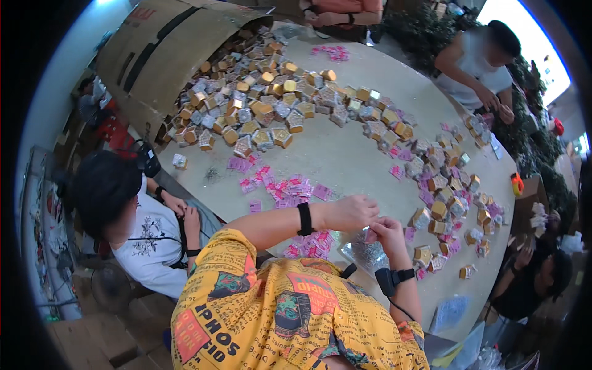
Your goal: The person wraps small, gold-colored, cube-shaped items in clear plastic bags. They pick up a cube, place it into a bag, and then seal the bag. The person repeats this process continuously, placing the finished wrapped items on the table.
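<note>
My left hand (346, 213) and my right hand (390, 234) meet over the near edge of the table, fingertips close together. The left fingers are closed, and anything in them is too small to make out. Between my right thumb and fingers shows a bit of a small pink printed card (370, 235). Just below the hands lies a clear, glittery plastic bag (365, 253). Left of it, partly under my left forearm, is a loose pile of pink cards (316, 245). More pink cards (288, 188) are scattered beyond that forearm.
A large cardboard box (166, 52) lies tipped at the far left, spilling many gold and silver house-shaped ornaments (262, 111) across the table (345, 163). More ornaments (439, 209) lie to the right. An orange-handled tool (517, 184) rests at the right edge. Several people sit or stand around.
</note>
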